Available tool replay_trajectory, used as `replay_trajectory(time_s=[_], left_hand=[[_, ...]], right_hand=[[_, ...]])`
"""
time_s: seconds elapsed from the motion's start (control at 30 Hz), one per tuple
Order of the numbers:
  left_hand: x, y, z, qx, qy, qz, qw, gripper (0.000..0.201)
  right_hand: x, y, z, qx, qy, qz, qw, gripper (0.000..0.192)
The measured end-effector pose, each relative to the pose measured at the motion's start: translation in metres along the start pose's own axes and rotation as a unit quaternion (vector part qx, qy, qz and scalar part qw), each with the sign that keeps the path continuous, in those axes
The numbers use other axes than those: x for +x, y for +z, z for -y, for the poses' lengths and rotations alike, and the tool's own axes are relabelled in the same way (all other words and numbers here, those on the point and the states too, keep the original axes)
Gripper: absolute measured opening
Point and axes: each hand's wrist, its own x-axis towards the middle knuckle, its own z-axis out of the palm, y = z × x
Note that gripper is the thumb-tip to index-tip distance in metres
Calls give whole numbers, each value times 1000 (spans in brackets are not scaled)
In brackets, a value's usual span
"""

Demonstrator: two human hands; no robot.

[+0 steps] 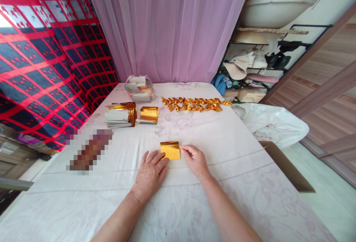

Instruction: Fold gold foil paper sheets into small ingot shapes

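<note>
The foil sheet (171,151) is shiny gold. Beyond it, the folded foil pieces (189,106) match; left of it, the foil stack (118,118) pairs gold with pale grey. Under it, the tablecloth (178,212) is white — faint lilac flowers. Behind it, the curtain (167,30) is mauve; far left, the hanging cloth (41,56) — red grid on navy and white.

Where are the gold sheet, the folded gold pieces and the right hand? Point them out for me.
Gold sheet (172,151): head view, middle of its shiny face.
Folded gold pieces (189,107): head view, one piece in the nearer row.
Right hand (196,161): head view, back of the hand.
</note>
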Motion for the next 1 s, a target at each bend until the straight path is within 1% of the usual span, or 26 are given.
replay_trajectory(time_s=[0.2, 0.37, 0.43, 0.63, 0.77, 1.0], left_hand=[[2, -4, 2, -14, 1, -22, 1000, 26], [3, -5, 1, -25, -9, -25, 999, 24], [3, -6, 1, -30, -13, -21, 999, 24], [4, -6, 3, -45, -19, -17, 999, 24], [4, -4, 5, -60, -8, -27, 998, 24], [4, -3, 7, -69, -4, -34, 997, 24]], right_hand=[[-1, -2, 2, -16, -8, 28, 999, 22], [-2, -2, 3, -20, -4, 40, 999, 24], [-2, -2, 2, -9, 5, 33, 999, 23], [-1, 0, -5, 45, 38, -13, 998, 22], [-1, -1, -8, 61, 49, -15, 997, 22], [0, 0, -9, 60, 54, -19, 997, 21]])
